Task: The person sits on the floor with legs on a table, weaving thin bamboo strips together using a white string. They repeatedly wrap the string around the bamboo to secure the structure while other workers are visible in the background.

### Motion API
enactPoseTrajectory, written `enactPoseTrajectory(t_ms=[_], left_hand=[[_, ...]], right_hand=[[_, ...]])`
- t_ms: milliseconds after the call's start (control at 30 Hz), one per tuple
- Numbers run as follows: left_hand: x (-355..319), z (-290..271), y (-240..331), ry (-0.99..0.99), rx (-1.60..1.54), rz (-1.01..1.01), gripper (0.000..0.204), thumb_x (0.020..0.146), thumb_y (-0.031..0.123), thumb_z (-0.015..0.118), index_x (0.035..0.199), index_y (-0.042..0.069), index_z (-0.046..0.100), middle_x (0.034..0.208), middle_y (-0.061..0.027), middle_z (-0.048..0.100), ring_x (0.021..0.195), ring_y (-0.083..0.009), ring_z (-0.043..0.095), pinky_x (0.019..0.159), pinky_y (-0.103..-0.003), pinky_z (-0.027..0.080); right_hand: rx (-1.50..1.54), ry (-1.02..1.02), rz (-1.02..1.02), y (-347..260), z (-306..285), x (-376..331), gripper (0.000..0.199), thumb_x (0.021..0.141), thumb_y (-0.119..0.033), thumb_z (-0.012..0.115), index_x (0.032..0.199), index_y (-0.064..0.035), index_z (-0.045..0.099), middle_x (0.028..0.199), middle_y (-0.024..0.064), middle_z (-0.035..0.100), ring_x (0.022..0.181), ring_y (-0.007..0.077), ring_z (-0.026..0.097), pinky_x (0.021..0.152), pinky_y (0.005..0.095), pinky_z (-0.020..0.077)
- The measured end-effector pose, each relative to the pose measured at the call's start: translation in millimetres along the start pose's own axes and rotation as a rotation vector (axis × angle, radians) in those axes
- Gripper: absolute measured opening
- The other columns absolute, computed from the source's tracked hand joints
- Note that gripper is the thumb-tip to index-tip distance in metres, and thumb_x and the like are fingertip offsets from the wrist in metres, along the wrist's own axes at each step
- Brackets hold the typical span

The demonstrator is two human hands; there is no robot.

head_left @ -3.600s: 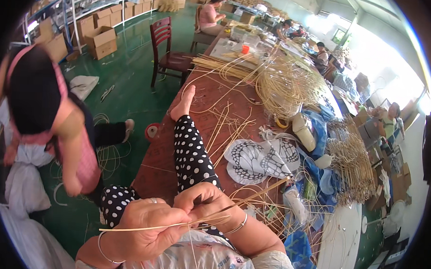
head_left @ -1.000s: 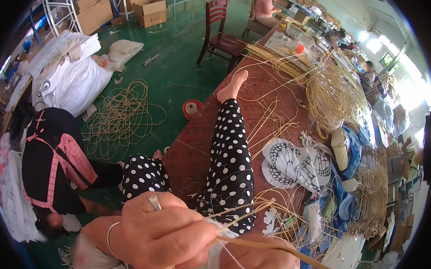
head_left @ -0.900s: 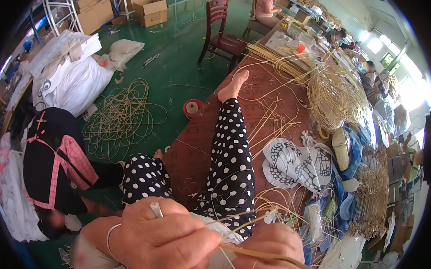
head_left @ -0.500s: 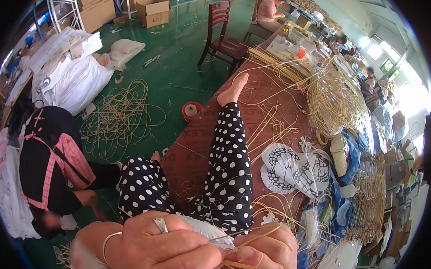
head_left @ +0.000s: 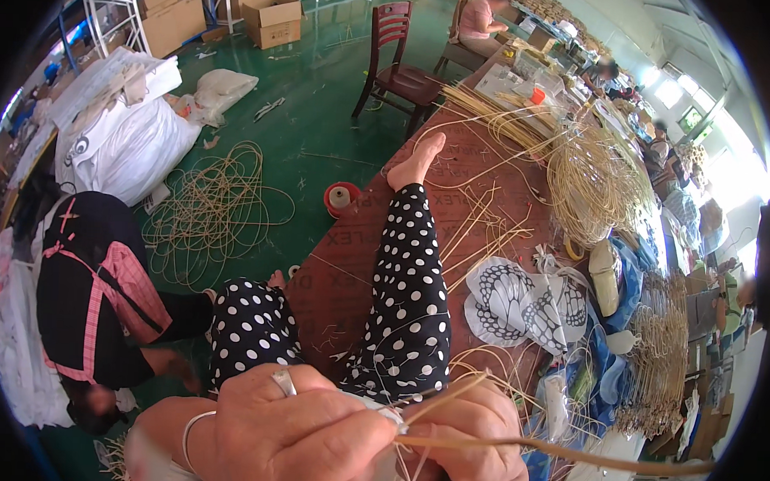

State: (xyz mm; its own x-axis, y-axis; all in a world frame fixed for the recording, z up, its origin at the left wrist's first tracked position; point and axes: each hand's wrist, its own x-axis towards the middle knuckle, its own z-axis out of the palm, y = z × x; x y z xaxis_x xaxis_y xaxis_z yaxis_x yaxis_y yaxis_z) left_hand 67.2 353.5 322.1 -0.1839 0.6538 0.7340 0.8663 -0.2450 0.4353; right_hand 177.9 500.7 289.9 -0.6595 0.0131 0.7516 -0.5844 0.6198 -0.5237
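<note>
- Across the middle ground lies the red-brown table [head_left: 340,269], with the person's polka-dot leg [head_left: 404,300] stretched over it.
- Left of the table, a co-worker [head_left: 86,306] bends low.
- Beyond the table's far left edge stands a dark wooden chair [head_left: 407,83].
- On the table's right side, a large coil of cane [head_left: 592,187] lies beyond a white wing-patterned cloth [head_left: 519,300].
- Nearer than the table, the left hand [head_left: 298,428] is closed, fingertips pinching the tan cane strip [head_left: 564,451]; the right hand [head_left: 472,426] is curled close beside it, its exact grip not determinable.
- This side of the table, the strip runs rightward from the left fingertips. Compared with half a second ago, it lies higher and reaches farther right; assessed as repositioning, with the left pinch maintained.
- Also nearer than the table, a small white piece [head_left: 396,420] shows at those fingertips; whether it is fastened cannot be told.
</note>
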Motion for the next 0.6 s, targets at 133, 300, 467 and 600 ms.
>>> enactPoseTrajectory(t_ms=[133, 300, 467, 600], left_hand=[[-4, -3, -11, -0.064, -0.007, -0.039, 0.023, 0.064, -0.003, 0.061, 0.085, -0.004, 0.054, 0.064, -0.0093, 0.057, 0.048, -0.0206, 0.054, 0.045, -0.029, 0.043], [-3, 4, -21, -0.048, 0.063, -0.071, 0.02, 0.066, -0.004, 0.059, 0.085, -0.004, 0.055, 0.061, -0.0078, 0.055, 0.046, -0.0195, 0.051, 0.043, -0.028, 0.038], [-5, 10, -23, -0.02, 0.113, -0.042, 0.02, 0.066, -0.003, 0.06, 0.086, -0.003, 0.055, 0.061, -0.0083, 0.055, 0.045, -0.02, 0.05, 0.045, -0.029, 0.038], [-11, 19, -26, -0.008, 0.169, -0.01, 0.025, 0.062, -0.001, 0.063, 0.085, 0.0, 0.054, 0.061, -0.0051, 0.05, 0.046, -0.019, 0.046, 0.041, -0.027, 0.034]], right_hand=[[0.068, 0.103, 0.138, 7, 8, -9, 0.021, 0.069, 0.0, 0.063, 0.087, 0.003, 0.055, 0.076, 0.0116, 0.06, 0.063, 0.0202, 0.059, 0.055, 0.0274, 0.0473], [0.596, 0.264, 0.577, 5, 15, -7, 0.016, 0.076, -0.002, 0.063, 0.089, 0.0047, 0.055, 0.083, 0.0118, 0.06, 0.07, 0.015, 0.058, 0.06, 0.0257, 0.0473], [0.79, 0.365, 0.596, 5, 27, 3, 0.016, 0.078, -0.005, 0.061, 0.09, -0.0002, 0.052, 0.08, 0.0158, 0.059, 0.056, 0.0151, 0.053, 0.047, 0.0232, 0.0425], [0.812, 0.382, 0.553, 12, 33, -9, 0.011, 0.076, 0.011, 0.055, 0.083, 0.0013, 0.054, 0.082, 0.0095, 0.059, 0.071, 0.0117, 0.054, 0.062, 0.0239, 0.0454]])
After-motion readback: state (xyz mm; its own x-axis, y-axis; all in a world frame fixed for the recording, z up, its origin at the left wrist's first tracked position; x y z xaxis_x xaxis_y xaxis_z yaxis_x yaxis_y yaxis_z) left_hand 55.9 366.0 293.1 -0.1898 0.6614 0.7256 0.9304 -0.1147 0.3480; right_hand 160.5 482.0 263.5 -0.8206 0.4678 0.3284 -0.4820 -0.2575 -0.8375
